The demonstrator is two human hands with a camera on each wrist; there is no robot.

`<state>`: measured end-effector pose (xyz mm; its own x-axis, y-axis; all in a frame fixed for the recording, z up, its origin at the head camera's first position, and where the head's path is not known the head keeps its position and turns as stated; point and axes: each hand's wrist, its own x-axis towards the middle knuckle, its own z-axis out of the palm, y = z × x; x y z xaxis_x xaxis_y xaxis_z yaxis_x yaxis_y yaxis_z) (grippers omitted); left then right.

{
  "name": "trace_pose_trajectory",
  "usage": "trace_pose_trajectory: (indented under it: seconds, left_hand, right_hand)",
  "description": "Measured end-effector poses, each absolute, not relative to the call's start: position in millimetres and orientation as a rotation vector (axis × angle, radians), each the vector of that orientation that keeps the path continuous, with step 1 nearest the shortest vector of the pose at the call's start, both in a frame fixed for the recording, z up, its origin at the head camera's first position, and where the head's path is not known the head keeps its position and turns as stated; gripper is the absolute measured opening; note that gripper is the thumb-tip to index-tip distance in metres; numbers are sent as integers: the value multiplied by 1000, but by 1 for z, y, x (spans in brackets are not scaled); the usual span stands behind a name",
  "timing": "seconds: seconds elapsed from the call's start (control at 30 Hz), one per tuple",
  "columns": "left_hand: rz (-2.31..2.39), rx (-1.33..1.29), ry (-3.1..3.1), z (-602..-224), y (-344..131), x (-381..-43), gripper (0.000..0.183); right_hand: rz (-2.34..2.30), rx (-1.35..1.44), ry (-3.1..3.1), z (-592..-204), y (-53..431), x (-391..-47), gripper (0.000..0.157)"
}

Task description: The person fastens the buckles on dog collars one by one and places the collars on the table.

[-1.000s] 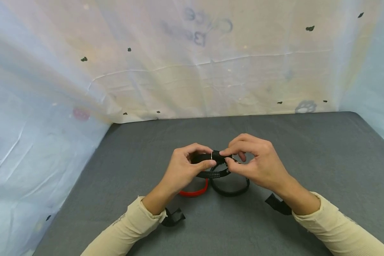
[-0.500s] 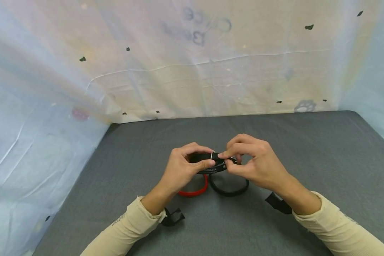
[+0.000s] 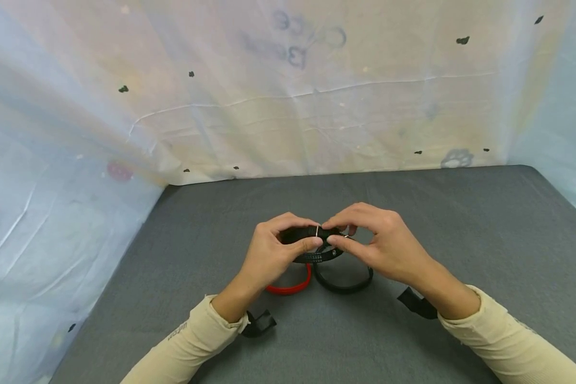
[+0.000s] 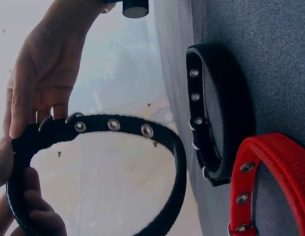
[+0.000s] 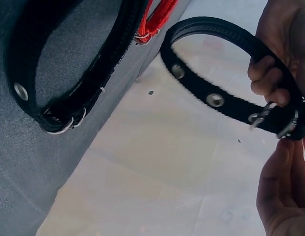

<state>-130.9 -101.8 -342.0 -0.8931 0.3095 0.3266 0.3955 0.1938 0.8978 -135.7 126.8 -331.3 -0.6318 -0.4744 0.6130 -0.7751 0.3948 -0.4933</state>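
A black dog collar (image 3: 317, 257) is held up off the table, fastened in a loop with metal eyelets and a buckle. My left hand (image 3: 273, 245) grips the band beside the buckle, thumb in front and fingers behind. Right next to it, my right hand (image 3: 384, 240) pinches the buckle end between thumb and fingertips. The left wrist view shows the eyelets of the held collar (image 4: 113, 124) along its upper side. In the right wrist view the buckle (image 5: 290, 125) lies between both hands, its strap end partly hidden by fingers.
On the grey table (image 3: 345, 346) lie another black collar (image 3: 344, 290) and, left of it, a red collar (image 3: 289, 290), both looped. Black straps hang at both wrists, one the left strap (image 3: 260, 324). A pale sheet (image 3: 317, 122) walls the back and sides.
My right hand's thumb and fingertips have shifted slightly left along the collar, closer to my left hand. The collar's lower loop rose, then dropped a little. My left hand keeps its grip.
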Motion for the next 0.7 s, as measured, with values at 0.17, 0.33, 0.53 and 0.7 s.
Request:
trace_pose_trajectory:
  seconds: [0.17,0.33,0.53,0.7]
  left_hand:
    - [-1915,-701,-2341,-341,-103,-130,23]
    - [-1940,-731,-2314,-342,-104,-130,24]
    - [-1982,-784,-2256,-344,-106,-130,22]
    - [-2167,-670,-2162,-342,-108,-132,26]
  right_hand:
    - [1154,1038,-2252,-332,126,-136,27]
    - [1235,1071,-2158,-335,123,-137,30]
    - [1226,1112,-2077,-339,119,-137,37]
    - [1170,1074,-2164,-339,119,-139,44]
